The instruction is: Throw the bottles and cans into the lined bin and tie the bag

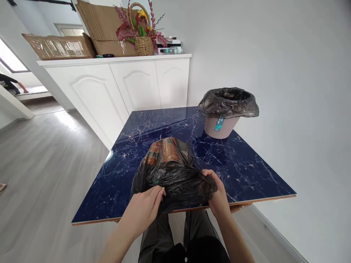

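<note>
A filled black plastic bag (170,171) lies on the near edge of a dark blue marble tabletop (246,171); reddish packaging shows through its thin film near the top. My left hand (145,206) pinches the bag's gathered mouth at the lower left. My right hand (216,193) grips the bunched plastic at the right end of the mouth. Both hands are closed on the film, pulling it together between them. A small beige bin (221,126) lined with another black bag (229,102) stands at the table's far right corner.
White cabinets (131,87) run along the back, topped with cardboard boxes (60,45), a wicker flower basket (142,33) and a bottle. A white wall is close on the right. Grey wood floor (41,164) spreads left. A person's arm shows far left by a step.
</note>
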A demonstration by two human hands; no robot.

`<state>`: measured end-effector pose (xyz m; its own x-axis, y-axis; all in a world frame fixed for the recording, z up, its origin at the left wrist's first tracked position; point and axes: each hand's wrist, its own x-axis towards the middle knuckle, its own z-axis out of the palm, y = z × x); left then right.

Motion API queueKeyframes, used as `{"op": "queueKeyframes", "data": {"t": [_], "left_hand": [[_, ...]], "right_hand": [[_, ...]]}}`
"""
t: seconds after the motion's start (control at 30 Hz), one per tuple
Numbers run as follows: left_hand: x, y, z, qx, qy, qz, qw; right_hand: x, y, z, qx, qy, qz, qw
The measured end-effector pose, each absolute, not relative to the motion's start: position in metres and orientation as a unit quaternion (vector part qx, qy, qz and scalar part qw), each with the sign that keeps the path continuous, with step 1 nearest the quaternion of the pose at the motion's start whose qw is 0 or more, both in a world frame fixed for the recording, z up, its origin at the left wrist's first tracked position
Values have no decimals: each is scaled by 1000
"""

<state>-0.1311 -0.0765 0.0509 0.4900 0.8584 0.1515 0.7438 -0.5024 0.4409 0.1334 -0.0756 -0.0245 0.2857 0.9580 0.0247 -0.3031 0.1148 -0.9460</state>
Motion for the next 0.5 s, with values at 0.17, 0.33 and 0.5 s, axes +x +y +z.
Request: {"op": "queueKeyframes", "data": {"t": [0.17,0.33,0.5], "left_hand": [[-148,-73,28,789,582,143,132],[-161,-71,24,731,662,128,103],[-166,-66,21,715,693,64,67]], "right_hand": [[133,-74,-27,-461,-387,459,654],[132,-73,-21,-456,-417,442,650],[132,-72,-18,-447,-440,436,645]]}}
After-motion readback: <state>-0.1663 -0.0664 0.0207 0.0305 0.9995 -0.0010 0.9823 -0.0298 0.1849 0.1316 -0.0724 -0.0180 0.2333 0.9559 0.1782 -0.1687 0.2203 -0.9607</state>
